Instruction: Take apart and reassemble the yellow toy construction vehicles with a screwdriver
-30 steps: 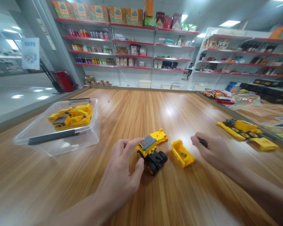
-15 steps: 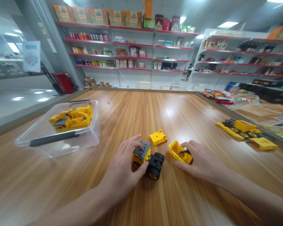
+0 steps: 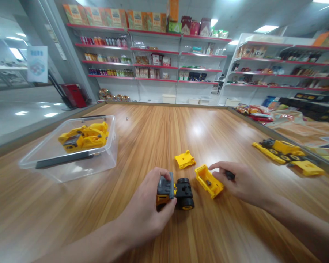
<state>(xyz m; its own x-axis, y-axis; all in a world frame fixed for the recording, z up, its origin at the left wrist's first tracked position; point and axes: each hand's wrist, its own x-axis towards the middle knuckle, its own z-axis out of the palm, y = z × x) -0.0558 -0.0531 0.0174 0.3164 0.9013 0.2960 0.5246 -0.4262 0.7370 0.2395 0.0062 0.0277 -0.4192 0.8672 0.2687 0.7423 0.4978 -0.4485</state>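
Note:
My left hand (image 3: 150, 197) is wrapped round the grey-and-yellow cab of a toy truck (image 3: 184, 191), whose black chassis and rear wheels point right on the table. To its right lies a yellow toy dump bed (image 3: 205, 182), hollow side up, with a small dark bit inside. Just beside the bed, my right hand (image 3: 235, 179) holds a small black piece (image 3: 230, 175) in its curled fingers; most of that piece is hidden, so its kind is unclear. A flat yellow toy part (image 3: 185, 159) sits beyond the bed.
A clear plastic box (image 3: 68, 160) with yellow toy vehicles (image 3: 84, 137) stands on the left. More yellow and black toy parts (image 3: 285, 151) lie at the right edge of the wooden table (image 3: 142, 135). Bagged goods (image 3: 257, 113) and stocked shelves (image 3: 153, 51) are beyond the table.
My right hand has moved off the dump bed, which now lies on the table, and the black piece shows in my fingers. The truck has turned slightly under my left hand.

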